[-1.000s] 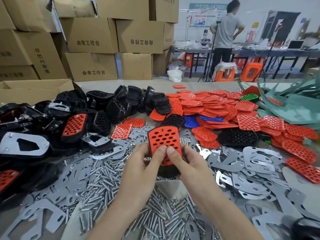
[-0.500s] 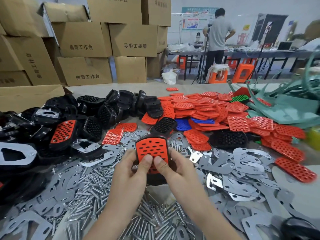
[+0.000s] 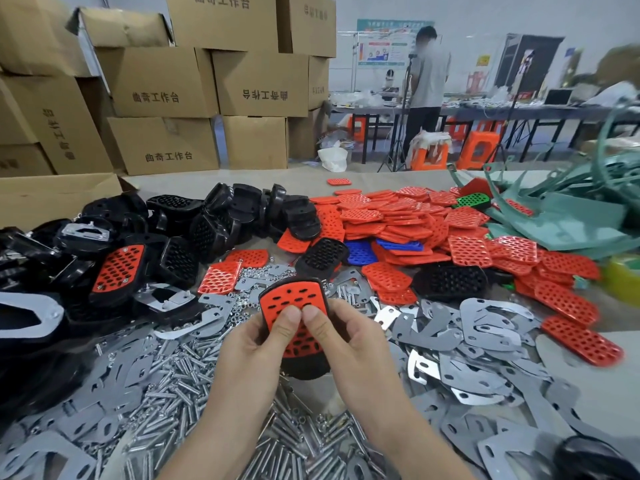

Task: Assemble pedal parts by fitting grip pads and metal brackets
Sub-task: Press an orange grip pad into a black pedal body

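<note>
You are on the pad step. Your left grip [image 3: 252, 344] and right grip [image 3: 349, 344] hold a black pedal [image 3: 304, 370] up over the bench [image 3: 602, 386], in the middle, just above the bolts [image 3: 180, 375]. The fingers of both grips curl round its sides. Both thumbs press on the red pad [image 3: 287, 296] that sits in its top face. The pad looks nearly in. Next, I think you must push all round the edge so it lies flat. Then take one bracket [image 3: 485, 327] from the grey pile on your right.

"曲奇工作台" on cardboard boxes [image 3: 156, 81]
</note>
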The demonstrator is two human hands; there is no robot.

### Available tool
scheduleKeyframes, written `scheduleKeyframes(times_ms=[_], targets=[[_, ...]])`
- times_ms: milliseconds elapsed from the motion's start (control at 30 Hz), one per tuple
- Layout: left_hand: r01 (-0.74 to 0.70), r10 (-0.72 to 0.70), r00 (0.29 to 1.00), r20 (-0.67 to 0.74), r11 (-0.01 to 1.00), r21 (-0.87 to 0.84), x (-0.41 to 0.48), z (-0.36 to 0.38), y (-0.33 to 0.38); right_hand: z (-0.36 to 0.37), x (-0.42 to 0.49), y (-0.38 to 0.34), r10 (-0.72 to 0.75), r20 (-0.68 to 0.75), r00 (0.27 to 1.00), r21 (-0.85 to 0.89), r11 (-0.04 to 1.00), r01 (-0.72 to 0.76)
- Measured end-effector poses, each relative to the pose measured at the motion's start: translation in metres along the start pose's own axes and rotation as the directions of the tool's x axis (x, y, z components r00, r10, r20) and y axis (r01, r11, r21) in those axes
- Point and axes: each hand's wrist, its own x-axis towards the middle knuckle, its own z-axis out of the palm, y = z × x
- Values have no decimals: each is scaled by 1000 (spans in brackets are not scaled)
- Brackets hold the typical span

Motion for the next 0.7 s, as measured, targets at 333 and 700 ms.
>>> scheduleKeyframes(times_ms=[333,700], targets=[[32,-32,999,6,999,-34,-4,0,10,-3,0,-4,51,25,998,36,998,-52],[82,-91,989,113,993,83,-4,-4,12,-15,6,-7,104,51,993,123,986,-110]])
